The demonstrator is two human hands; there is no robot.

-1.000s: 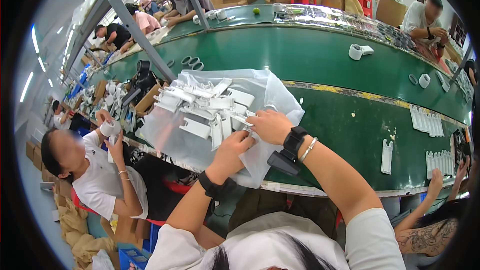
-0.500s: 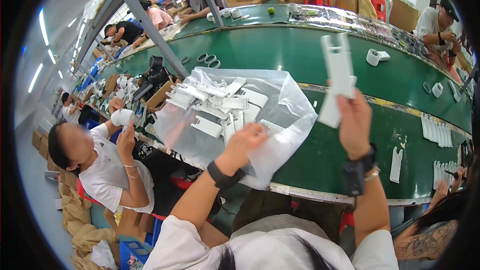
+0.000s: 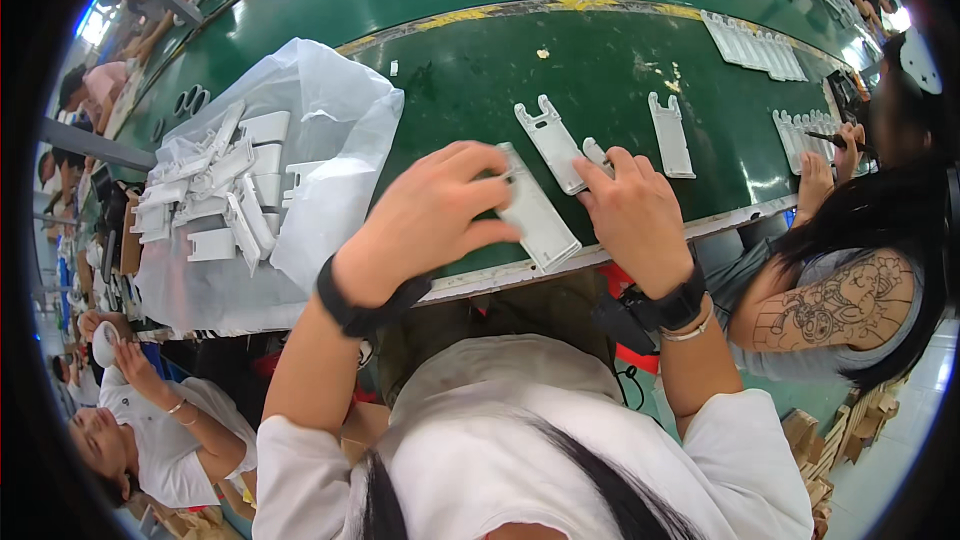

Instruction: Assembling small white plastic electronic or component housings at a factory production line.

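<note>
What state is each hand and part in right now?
left hand: gripping the near white plastic piece
near white plastic piece: held, lying on the belt edge
right hand: fingertips on the notched white piece
notched white piece: flat on the green belt
second notched piece: flat, untouched
plastic bag: open, spread out
pile of white parts: loose on the bag
</note>
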